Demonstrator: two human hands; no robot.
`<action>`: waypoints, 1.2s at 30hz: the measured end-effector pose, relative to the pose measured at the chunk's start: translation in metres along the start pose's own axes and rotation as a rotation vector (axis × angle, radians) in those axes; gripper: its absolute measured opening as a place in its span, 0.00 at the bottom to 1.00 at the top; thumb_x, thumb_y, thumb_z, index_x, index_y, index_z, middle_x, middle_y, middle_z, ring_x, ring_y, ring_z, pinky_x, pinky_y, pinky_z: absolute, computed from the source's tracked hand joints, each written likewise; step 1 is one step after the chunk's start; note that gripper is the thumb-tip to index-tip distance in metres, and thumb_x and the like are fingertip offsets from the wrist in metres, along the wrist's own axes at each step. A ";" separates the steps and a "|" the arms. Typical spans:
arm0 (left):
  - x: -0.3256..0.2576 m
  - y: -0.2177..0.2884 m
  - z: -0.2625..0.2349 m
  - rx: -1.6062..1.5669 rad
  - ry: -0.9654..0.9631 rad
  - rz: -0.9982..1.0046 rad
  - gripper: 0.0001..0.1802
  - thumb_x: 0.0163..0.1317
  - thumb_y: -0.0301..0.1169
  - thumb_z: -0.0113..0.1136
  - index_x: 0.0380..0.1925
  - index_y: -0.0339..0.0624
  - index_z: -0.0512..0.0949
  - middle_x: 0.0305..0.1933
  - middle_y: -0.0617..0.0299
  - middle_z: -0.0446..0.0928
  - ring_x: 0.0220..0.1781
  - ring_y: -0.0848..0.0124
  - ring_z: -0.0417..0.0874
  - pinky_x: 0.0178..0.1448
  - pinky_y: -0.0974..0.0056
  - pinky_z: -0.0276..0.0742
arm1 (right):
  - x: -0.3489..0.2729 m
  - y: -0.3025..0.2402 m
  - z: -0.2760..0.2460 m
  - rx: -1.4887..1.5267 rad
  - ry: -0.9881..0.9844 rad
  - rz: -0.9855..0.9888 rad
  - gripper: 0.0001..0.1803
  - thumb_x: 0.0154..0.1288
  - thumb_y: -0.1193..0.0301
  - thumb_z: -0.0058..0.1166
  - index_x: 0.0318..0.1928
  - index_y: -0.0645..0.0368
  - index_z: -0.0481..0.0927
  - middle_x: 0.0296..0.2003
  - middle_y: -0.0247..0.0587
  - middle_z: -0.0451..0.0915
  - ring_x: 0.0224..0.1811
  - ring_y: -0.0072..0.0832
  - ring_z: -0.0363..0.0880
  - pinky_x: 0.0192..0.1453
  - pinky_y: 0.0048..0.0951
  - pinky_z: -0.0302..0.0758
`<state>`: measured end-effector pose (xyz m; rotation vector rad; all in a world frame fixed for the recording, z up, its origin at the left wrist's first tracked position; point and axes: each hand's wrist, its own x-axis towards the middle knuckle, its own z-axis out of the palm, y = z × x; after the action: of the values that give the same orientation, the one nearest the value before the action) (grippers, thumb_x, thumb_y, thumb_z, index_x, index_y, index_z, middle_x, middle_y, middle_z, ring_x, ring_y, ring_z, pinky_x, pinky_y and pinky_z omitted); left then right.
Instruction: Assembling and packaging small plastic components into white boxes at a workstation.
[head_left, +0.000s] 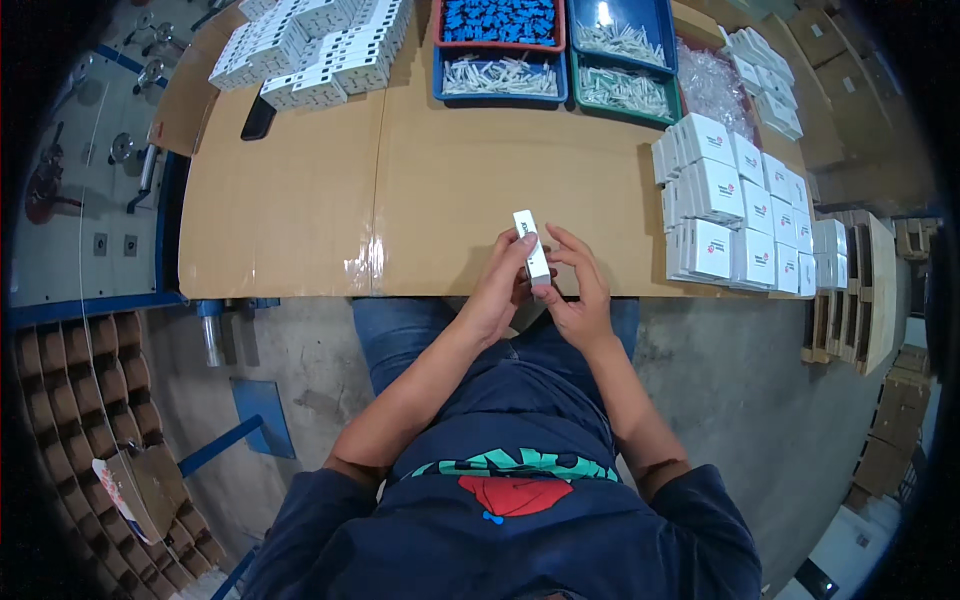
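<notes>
A small, narrow white box (532,247) with dark print is held up in front of me, just over the near edge of the cardboard-covered table (300,200). My left hand (497,285) grips it from the left side, thumb on its face. From the right, my right hand (584,300) has its thumb against the box's lower end, while its other fingers curve up beside it, partly spread. What lies behind the box, including some of the left fingers, is hidden.
White boxes are stacked at the right (713,190) and far left (330,60). Along the back stand bins of blue pieces (500,22) and small whitish pieces (500,78), beside clear plastic bags (712,85). A black phone (258,118) lies near the left stack.
</notes>
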<state>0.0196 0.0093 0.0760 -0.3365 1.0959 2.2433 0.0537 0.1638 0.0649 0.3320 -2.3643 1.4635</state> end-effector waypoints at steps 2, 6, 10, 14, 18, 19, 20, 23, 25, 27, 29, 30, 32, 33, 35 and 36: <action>-0.005 0.004 0.004 0.036 -0.013 -0.032 0.27 0.77 0.54 0.49 0.65 0.49 0.67 0.50 0.57 0.78 0.48 0.65 0.82 0.53 0.57 0.82 | 0.004 -0.004 0.005 0.100 -0.011 0.055 0.34 0.64 0.54 0.70 0.63 0.60 0.75 0.69 0.56 0.71 0.70 0.51 0.74 0.69 0.44 0.74; -0.009 0.003 0.008 -0.001 0.029 -0.042 0.32 0.75 0.61 0.48 0.65 0.50 0.67 0.51 0.58 0.76 0.48 0.66 0.82 0.53 0.59 0.81 | 0.015 -0.016 0.007 0.149 -0.100 0.085 0.39 0.70 0.48 0.61 0.70 0.61 0.69 0.72 0.59 0.68 0.72 0.53 0.70 0.71 0.45 0.71; -0.027 0.016 0.030 -0.100 0.082 -0.089 0.35 0.74 0.64 0.47 0.65 0.49 0.68 0.55 0.61 0.75 0.53 0.69 0.80 0.59 0.61 0.76 | 0.020 -0.012 0.008 0.140 -0.185 0.030 0.42 0.74 0.44 0.52 0.73 0.63 0.66 0.72 0.60 0.66 0.75 0.52 0.66 0.75 0.45 0.66; -0.001 -0.013 -0.007 0.202 0.177 0.031 0.33 0.77 0.60 0.44 0.66 0.45 0.67 0.55 0.60 0.75 0.53 0.73 0.78 0.56 0.66 0.75 | 0.024 -0.006 0.017 0.282 -0.189 0.196 0.46 0.73 0.40 0.50 0.75 0.65 0.64 0.74 0.58 0.64 0.77 0.50 0.63 0.77 0.43 0.62; -0.003 -0.015 -0.019 0.375 0.006 0.093 0.41 0.77 0.65 0.39 0.73 0.43 0.61 0.61 0.58 0.73 0.56 0.71 0.78 0.57 0.65 0.75 | 0.019 -0.001 0.020 0.418 -0.216 0.304 0.48 0.70 0.39 0.54 0.76 0.65 0.63 0.75 0.57 0.64 0.78 0.47 0.62 0.79 0.42 0.60; -0.005 -0.010 -0.016 0.240 0.080 0.004 0.41 0.76 0.67 0.37 0.71 0.45 0.64 0.61 0.58 0.75 0.59 0.68 0.78 0.61 0.61 0.75 | 0.019 -0.002 0.019 0.383 -0.253 0.227 0.49 0.67 0.42 0.60 0.75 0.64 0.64 0.75 0.56 0.63 0.78 0.46 0.61 0.79 0.42 0.60; -0.008 -0.005 -0.012 0.103 0.153 -0.084 0.41 0.75 0.69 0.35 0.69 0.48 0.67 0.60 0.59 0.77 0.62 0.66 0.79 0.64 0.58 0.75 | 0.019 -0.003 0.018 0.347 -0.289 0.149 0.50 0.64 0.44 0.65 0.75 0.64 0.65 0.75 0.55 0.63 0.79 0.45 0.61 0.79 0.42 0.60; -0.010 0.007 -0.016 0.064 0.097 -0.102 0.43 0.73 0.71 0.35 0.68 0.48 0.68 0.59 0.57 0.78 0.61 0.63 0.80 0.65 0.56 0.76 | 0.022 -0.012 0.012 0.056 -0.339 0.052 0.50 0.55 0.51 0.74 0.73 0.63 0.69 0.74 0.53 0.66 0.76 0.45 0.66 0.77 0.42 0.65; -0.012 0.007 -0.021 0.060 0.021 -0.162 0.43 0.73 0.72 0.34 0.68 0.49 0.68 0.59 0.56 0.78 0.61 0.63 0.80 0.65 0.55 0.76 | 0.019 -0.005 0.011 0.095 -0.372 0.099 0.50 0.55 0.51 0.75 0.73 0.61 0.69 0.72 0.52 0.67 0.75 0.43 0.66 0.76 0.41 0.65; -0.013 0.003 -0.025 0.047 -0.033 -0.186 0.43 0.72 0.72 0.36 0.68 0.49 0.68 0.58 0.57 0.78 0.61 0.63 0.80 0.65 0.55 0.77 | 0.018 -0.003 0.012 0.130 -0.401 0.141 0.50 0.54 0.50 0.75 0.73 0.60 0.70 0.70 0.52 0.69 0.75 0.42 0.66 0.75 0.39 0.65; -0.015 0.002 -0.025 0.040 -0.058 -0.196 0.43 0.72 0.72 0.37 0.68 0.49 0.68 0.57 0.57 0.78 0.60 0.63 0.80 0.65 0.55 0.77 | 0.020 -0.007 0.014 0.150 -0.380 0.154 0.49 0.57 0.48 0.73 0.73 0.60 0.70 0.66 0.50 0.72 0.70 0.42 0.70 0.72 0.39 0.69; -0.016 0.003 -0.023 -0.002 -0.047 -0.208 0.43 0.71 0.73 0.38 0.68 0.50 0.68 0.57 0.58 0.78 0.60 0.64 0.80 0.65 0.56 0.77 | 0.019 -0.006 0.015 0.151 -0.382 0.152 0.49 0.57 0.48 0.73 0.73 0.60 0.70 0.66 0.50 0.72 0.70 0.42 0.70 0.72 0.39 0.69; -0.019 0.003 -0.019 -0.046 -0.031 -0.215 0.43 0.71 0.73 0.39 0.68 0.50 0.69 0.57 0.58 0.78 0.60 0.64 0.80 0.65 0.56 0.77 | 0.016 -0.003 0.019 0.173 -0.394 0.188 0.49 0.59 0.45 0.70 0.73 0.60 0.69 0.64 0.49 0.74 0.67 0.43 0.72 0.71 0.39 0.69; -0.020 0.003 -0.016 -0.055 -0.015 -0.196 0.42 0.71 0.72 0.39 0.68 0.51 0.69 0.58 0.59 0.78 0.61 0.65 0.80 0.64 0.57 0.77 | 0.016 -0.004 0.020 0.175 -0.397 0.185 0.49 0.59 0.45 0.70 0.73 0.60 0.69 0.64 0.49 0.74 0.67 0.43 0.72 0.71 0.39 0.69; -0.021 0.001 -0.012 -0.064 0.002 -0.175 0.42 0.71 0.72 0.40 0.67 0.51 0.69 0.58 0.60 0.77 0.61 0.66 0.80 0.64 0.57 0.77 | 0.016 -0.009 0.021 0.187 -0.365 0.193 0.50 0.61 0.42 0.67 0.74 0.59 0.66 0.67 0.51 0.72 0.70 0.44 0.71 0.72 0.40 0.69; -0.021 0.000 -0.010 -0.062 0.010 -0.160 0.41 0.71 0.72 0.41 0.66 0.51 0.68 0.56 0.61 0.76 0.57 0.68 0.80 0.61 0.59 0.77 | 0.016 -0.008 0.022 0.189 -0.367 0.190 0.50 0.61 0.42 0.67 0.74 0.59 0.66 0.67 0.51 0.72 0.70 0.44 0.71 0.72 0.40 0.69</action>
<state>0.0358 -0.0073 0.0796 -0.4453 0.9709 2.1383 0.0383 0.1400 0.0692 0.4689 -2.6033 1.8585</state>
